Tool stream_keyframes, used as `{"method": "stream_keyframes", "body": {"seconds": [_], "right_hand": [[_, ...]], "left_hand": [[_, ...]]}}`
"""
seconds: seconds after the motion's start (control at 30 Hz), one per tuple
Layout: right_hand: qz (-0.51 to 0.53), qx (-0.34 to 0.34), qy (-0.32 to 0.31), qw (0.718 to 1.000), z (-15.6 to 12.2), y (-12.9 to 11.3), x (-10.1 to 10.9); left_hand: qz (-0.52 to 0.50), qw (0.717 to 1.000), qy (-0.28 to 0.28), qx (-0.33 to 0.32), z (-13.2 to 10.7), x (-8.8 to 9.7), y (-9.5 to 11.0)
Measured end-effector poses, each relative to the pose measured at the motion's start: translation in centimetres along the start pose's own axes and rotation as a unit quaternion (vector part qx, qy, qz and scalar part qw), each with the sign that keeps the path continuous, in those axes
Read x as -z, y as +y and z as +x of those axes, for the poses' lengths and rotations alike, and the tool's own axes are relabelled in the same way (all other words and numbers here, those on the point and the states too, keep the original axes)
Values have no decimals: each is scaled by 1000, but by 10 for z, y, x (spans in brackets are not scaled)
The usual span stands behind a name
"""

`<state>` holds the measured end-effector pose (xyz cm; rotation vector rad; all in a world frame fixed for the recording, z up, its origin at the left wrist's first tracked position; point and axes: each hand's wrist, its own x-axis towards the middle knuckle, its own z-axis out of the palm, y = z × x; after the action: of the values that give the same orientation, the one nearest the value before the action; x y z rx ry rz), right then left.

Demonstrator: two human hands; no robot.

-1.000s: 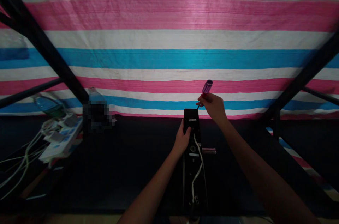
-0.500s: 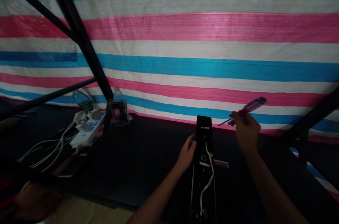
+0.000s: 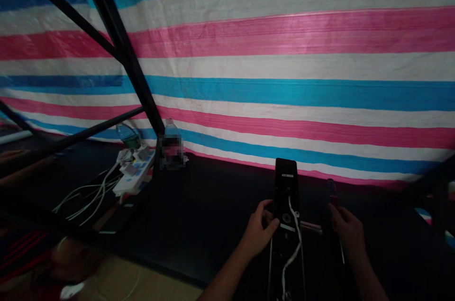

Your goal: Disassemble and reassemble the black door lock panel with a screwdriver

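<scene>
A long black panel with white labels and a white cable along its face lies lengthwise in front of me. My left hand grips its left edge, thumb over the face and fingers at the side. To the right of the panel, my right hand pinches a screwdriver. The dark purple handle points away from me, and the thin metal shaft shows below the hand, pointing towards me. Between the panel and that hand lies a small pinkish rod-like item, partly hidden by the panel.
On the left of the black table sits a white power strip with plugs and cables. Bottles stand by the black metal frame. A striped sheet hangs behind. Another person's arm shows at far left.
My right hand has come down beside the panel, and the screwdriver has swung so its shaft points towards me. My left hand stays at the panel's edge. The view has shifted slightly left.
</scene>
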<state>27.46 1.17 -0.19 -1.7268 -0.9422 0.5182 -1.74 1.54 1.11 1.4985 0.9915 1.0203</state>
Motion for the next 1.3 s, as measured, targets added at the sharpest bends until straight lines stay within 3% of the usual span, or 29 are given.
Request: {"method": "stream_keyframes", "body": {"seconds": [0.27,0.57,0.97,1.3], "right_hand": [[-56,88,12,994,0,-6,-14],[-87,108,-16,990,2,4,-15],[-165,144,-66,973,0,12,-19],[-197,176,-52,963,2,19,-20]], "left_hand": [[21,1000,5,12,8,4,-4],[18,999,-14,38,9,3,-2],[38,999,-11,11,8,2,0],[28,999,-27,21,7,2,0]]}}
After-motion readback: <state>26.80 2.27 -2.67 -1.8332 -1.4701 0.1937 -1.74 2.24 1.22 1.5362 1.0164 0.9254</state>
